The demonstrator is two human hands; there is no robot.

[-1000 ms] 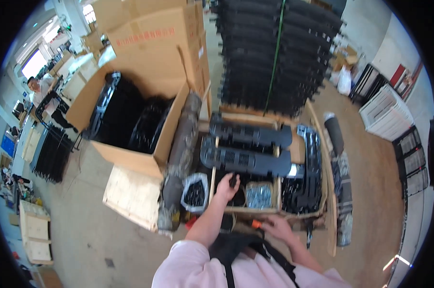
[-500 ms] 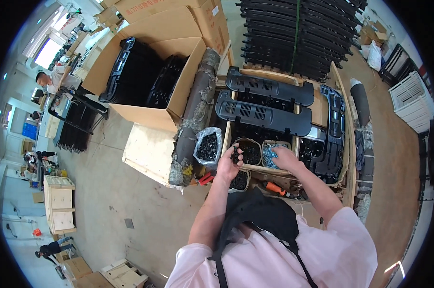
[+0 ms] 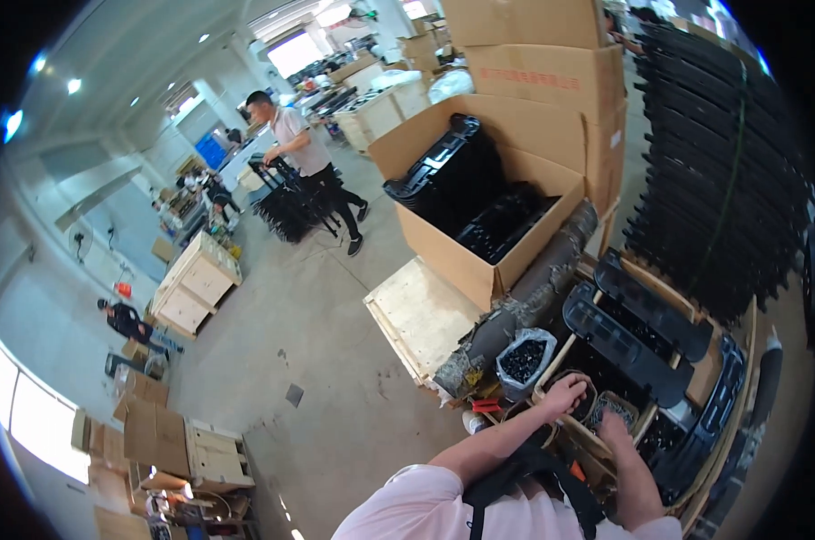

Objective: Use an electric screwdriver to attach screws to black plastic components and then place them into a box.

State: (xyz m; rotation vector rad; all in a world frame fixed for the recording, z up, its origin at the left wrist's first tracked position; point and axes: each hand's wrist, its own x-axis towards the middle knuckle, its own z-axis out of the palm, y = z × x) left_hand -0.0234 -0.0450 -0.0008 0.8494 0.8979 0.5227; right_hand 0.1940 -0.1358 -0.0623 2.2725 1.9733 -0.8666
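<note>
My left hand (image 3: 567, 394) curls inward; whether it holds anything, I cannot tell. My right hand's (image 3: 615, 427) fingertips are hidden at the silvery screws (image 3: 616, 404), their grip unclear. Left of my left fingers sits a bag (image 3: 517, 391) of blurry black pieces (image 3: 525, 362).

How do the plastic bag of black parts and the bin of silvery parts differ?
Contents: the plastic bag holds black parts; the bin holds silvery ones.
Shape: the bag has a loose, crumpled rim; the bin looks boxier.
Access: the right hand is at the bin; no hand is at the bag.
Shared: both are open-topped and hold many small parts.
</note>
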